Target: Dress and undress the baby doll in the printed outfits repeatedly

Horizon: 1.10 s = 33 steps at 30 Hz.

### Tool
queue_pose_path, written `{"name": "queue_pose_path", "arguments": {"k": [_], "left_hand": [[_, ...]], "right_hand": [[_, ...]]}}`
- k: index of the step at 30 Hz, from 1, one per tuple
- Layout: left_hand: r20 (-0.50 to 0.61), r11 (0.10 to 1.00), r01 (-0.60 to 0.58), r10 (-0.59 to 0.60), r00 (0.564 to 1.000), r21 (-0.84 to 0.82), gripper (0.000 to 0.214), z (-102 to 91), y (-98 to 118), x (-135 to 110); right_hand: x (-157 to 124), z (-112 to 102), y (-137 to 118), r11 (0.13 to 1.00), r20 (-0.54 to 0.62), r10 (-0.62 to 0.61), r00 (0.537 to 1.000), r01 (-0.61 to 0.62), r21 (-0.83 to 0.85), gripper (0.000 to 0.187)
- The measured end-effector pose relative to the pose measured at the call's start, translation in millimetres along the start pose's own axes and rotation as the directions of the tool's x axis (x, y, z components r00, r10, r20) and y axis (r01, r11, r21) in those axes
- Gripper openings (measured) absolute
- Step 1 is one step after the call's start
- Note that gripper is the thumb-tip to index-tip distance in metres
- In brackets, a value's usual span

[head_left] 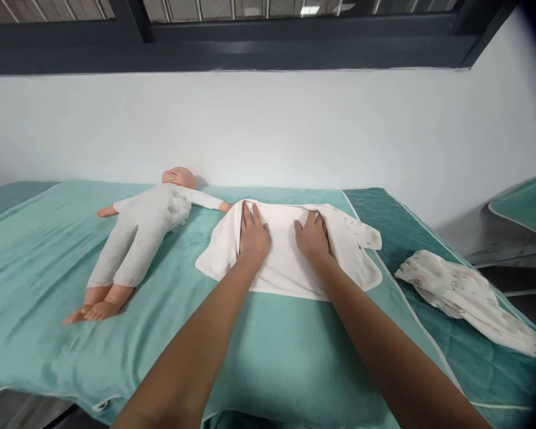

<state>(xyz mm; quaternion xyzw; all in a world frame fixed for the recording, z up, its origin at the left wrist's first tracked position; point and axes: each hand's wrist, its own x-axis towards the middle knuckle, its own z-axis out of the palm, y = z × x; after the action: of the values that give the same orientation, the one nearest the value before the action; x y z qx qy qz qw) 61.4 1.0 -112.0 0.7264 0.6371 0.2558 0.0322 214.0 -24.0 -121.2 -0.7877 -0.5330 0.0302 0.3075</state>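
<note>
A small white baby top [281, 250] lies spread open on the green bed cover, its sleeve on the right showing a small print. My left hand [254, 235] rests flat on its left part, fingers stretched toward the upper edge. On the right part lies my right hand [312, 236], fingers apart and partly under the folded-over front panel. Left of the top, a baby doll [149, 220] lies on its back in a white body, stuffing showing at its side. One doll hand touches or nearly touches the top's left edge.
A crumpled printed white garment [464, 295] lies on the darker green quilted cover [486, 369] at right. The light green cover [49, 262] spans the bed. Behind stands a white wall [268, 131] below a dark window frame [268, 53]. A green-covered edge [529, 205] juts in at far right.
</note>
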Motion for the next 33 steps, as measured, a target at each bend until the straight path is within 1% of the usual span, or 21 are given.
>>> {"name": "queue_pose_path", "arguments": {"k": [5,7,10,14,19,22,26,31,33], "left_hand": [[0.088,0.996,0.070,-0.075,0.993,0.056,0.070,13.6,-2,15],[0.133,0.993,0.061,-0.074,0.988,0.104,0.069,15.0,-2,16],[0.184,0.985,0.030,-0.061,0.981,0.169,0.069,13.6,0,16],[0.167,0.980,0.074,-0.105,0.980,0.183,0.069,8.3,3,8],[0.125,0.980,0.110,-0.132,0.983,0.166,0.067,1.8,3,-11],[0.097,0.981,0.077,-0.095,0.991,0.177,0.065,-1.8,1,-22],[0.092,0.981,0.011,-0.030,0.995,0.195,0.063,-7.3,-2,-35],[0.017,0.978,-0.109,0.108,0.994,0.176,0.051,-13.9,-2,-47],[0.015,0.977,-0.134,0.133,0.991,0.168,0.048,-15.0,-2,-49]], "right_hand": [[10,15,4,0.998,0.139,0.043,0.989,-0.036,-0.052,0.071],[12,17,3,0.995,0.184,0.065,0.981,-0.051,-0.082,0.072],[12,17,0,0.992,0.205,0.084,0.975,-0.062,-0.112,0.073],[0,11,-5,0.986,0.209,0.065,0.976,-0.031,-0.164,0.073],[-27,0,-6,0.975,0.234,-0.016,0.972,0.067,-0.210,0.074],[-38,-5,-6,0.968,0.251,-0.056,0.966,0.114,-0.224,0.072],[-46,-10,-4,0.960,0.261,-0.088,0.961,0.152,-0.236,0.071],[-55,-12,-3,0.949,0.258,-0.139,0.956,0.204,-0.242,0.070],[-57,-12,-2,0.944,0.252,-0.163,0.954,0.225,-0.240,0.068]]}}
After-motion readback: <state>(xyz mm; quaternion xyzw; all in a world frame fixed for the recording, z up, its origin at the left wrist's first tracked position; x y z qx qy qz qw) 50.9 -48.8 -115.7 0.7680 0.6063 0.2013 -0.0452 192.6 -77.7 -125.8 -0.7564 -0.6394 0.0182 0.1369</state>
